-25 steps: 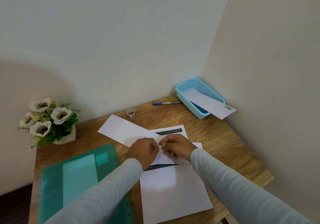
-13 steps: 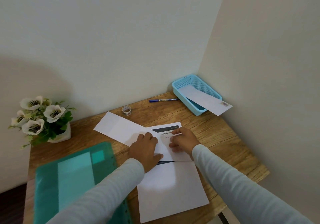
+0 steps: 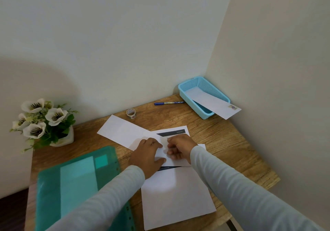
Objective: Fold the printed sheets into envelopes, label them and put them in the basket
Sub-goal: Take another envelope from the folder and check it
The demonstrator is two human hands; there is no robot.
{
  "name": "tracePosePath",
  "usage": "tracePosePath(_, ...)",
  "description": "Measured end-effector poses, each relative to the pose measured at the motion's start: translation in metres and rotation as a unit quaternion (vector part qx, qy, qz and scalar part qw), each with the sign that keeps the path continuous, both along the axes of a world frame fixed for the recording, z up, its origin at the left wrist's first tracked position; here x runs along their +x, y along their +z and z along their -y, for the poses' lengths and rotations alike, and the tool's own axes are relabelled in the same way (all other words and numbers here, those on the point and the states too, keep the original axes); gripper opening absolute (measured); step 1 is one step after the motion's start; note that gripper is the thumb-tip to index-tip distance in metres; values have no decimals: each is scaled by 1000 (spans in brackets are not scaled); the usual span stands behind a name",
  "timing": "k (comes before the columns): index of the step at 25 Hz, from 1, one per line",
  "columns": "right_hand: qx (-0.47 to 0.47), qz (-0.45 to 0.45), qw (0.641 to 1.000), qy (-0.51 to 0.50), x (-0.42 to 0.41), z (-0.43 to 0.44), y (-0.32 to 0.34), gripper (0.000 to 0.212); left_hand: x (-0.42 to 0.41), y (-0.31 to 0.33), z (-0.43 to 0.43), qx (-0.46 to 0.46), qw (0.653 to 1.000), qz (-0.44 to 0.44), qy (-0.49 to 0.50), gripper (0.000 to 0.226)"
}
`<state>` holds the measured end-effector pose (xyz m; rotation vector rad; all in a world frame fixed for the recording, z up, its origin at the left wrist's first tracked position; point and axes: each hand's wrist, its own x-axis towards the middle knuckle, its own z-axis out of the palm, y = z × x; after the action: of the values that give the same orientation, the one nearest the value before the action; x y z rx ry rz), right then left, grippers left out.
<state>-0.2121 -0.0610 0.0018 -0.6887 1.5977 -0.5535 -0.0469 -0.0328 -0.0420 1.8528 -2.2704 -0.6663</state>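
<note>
Partly folded printed sheet [image 3: 172,133] flat; white envelope [image 3: 123,132] touching left; stickered envelope [image 3: 212,103] across blue basket [image 3: 209,87].

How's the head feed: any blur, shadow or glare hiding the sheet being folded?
Head view: light is soft and even, no glare on the printed sheet, though its text is too soft to read; a broad shadow falls on the wall above the flowers; the green folder at lower left is blurred; wide-angle bend slants the wall's corner line.
</note>
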Motion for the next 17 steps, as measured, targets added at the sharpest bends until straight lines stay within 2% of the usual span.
tracePosePath(2,-7,-22,999,28,1,4,0,14,1,0,0,4,1000,-20,11,50)
tracePosePath(6,-50,-138,978,145,5,16,-2,25,4,-3,0,8,999,-32,29,48)
tracePosePath(9,-67,-181,962,191,9,24,-8,22,5,-5,1,13,998,-48,44,48)
tracePosePath(13,-98,-333,911,221,9,29,-15,28,11,-8,2,21,994,-83,69,47)
tracePosePath(17,-109,-340,904,235,16,26,-19,26,11,-6,4,29,992,-91,77,51)
